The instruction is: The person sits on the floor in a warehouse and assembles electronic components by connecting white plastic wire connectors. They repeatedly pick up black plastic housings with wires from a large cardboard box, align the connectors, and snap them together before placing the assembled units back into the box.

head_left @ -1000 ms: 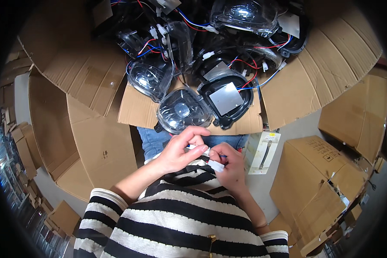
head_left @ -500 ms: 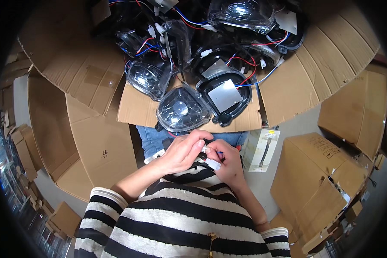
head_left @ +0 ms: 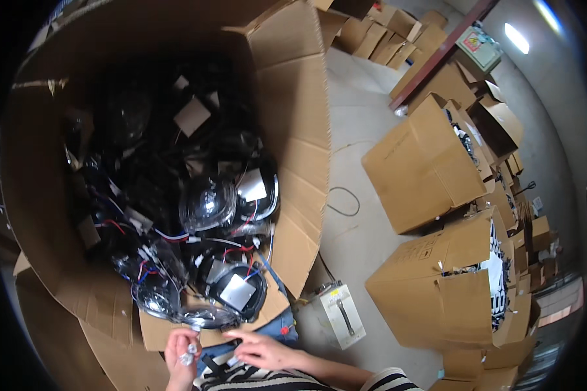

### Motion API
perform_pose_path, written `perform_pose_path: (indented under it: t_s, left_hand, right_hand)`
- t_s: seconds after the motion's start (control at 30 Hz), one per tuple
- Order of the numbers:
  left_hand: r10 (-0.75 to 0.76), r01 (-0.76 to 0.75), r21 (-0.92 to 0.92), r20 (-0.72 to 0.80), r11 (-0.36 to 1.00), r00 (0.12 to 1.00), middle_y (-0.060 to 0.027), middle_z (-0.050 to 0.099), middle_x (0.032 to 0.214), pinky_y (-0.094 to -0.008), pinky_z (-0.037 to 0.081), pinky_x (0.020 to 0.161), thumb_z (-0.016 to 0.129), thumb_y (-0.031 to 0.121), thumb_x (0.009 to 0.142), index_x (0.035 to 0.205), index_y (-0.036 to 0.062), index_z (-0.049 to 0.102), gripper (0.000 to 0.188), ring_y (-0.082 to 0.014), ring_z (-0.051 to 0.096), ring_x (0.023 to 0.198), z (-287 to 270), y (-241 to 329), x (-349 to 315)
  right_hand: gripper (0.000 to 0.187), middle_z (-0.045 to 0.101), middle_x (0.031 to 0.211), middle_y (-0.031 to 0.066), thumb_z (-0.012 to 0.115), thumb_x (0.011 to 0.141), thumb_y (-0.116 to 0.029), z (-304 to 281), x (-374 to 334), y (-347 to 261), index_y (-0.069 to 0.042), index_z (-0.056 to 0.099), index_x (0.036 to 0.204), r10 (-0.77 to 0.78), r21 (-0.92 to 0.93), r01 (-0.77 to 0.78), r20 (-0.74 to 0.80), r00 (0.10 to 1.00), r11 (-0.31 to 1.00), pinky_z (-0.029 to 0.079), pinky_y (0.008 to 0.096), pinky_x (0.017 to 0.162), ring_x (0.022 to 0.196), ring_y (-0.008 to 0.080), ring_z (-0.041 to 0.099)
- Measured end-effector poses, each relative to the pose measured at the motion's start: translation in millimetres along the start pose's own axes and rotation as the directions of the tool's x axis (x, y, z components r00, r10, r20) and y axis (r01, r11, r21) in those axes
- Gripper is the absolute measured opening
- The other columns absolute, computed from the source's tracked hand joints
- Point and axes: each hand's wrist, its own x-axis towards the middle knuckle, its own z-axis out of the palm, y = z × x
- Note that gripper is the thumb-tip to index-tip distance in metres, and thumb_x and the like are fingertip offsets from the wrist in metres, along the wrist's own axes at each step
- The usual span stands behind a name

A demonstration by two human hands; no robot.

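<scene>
My left hand is closed around small shiny whitish pieces at the lower edge. Their exact kind is too blurred to tell. Beside it, my right hand has its fingers stretched out and holds nothing that I can see. Just beyond both hands, a clear-lensed lamp lies on a cardboard flap. Touching it is a black lamp housing with a silvery square plate and red and blue wires. Another clear lamp sits to the left.
A large open carton full of lamps, wires and white connectors stands in front of me. On the right are a light-coloured box with a black handle and stacked cartons. A cable loops on the floor.
My view has swung up and to the right, showing the carton's inside. My hands were together at a white connector with wires; now they are apart, the right one with its fingers extended.
</scene>
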Motion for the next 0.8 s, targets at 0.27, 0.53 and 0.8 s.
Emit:
perform_pose_path:
  t_s: [0.27,0.53,0.8]
  left_hand:
    - [-0.354,0.478,-0.253,0.411,0.841,0.840,-0.0070,0.049,0.067,-0.0180,0.033,0.041,0.067,0.019,0.061,0.089,-0.0017,0.050,0.039,-0.0103,0.041,0.050,72,54,13]
    - [0.242,-0.277,0.038,0.383,0.960,0.892,-0.0112,0.056,0.092,-0.0287,0.041,0.077,0.041,0.018,0.089,0.096,-0.0024,0.051,0.023,-0.0149,0.052,0.083,90,35,61]
    - [-0.097,-0.115,0.702,0.255,0.703,0.962,-0.0072,0.056,0.069,-0.0251,0.042,0.057,0.055,0.020,0.081,0.083,0.0005,0.057,0.020,-0.0112,0.052,0.063,10,-49,113]
  right_hand:
    - [0.013,0.060,0.082,0.0098,0.055,0.076,-0.008,5,18,-53,-0.001,0.060,0.086,-0.012,0.085,0.016,-0.047,0.999,0.996,0.045,0.0322,0.071,0.079,0.0252,0.057]
    - [0.010,0.058,0.071,0.0072,0.052,0.081,-0.007,-77,-65,-105,0.000,0.060,0.078,0.340,0.318,-0.179,-0.577,0.743,0.931,0.042,0.0259,0.058,0.066,0.0140,0.053]
    - [0.010,0.052,0.068,0.0012,0.048,0.083,-0.005,-119,-172,57,-0.003,0.052,0.074,0.445,0.203,-0.557,-0.827,0.342,0.805,0.039,0.0208,0.058,0.063,0.0077,0.048]
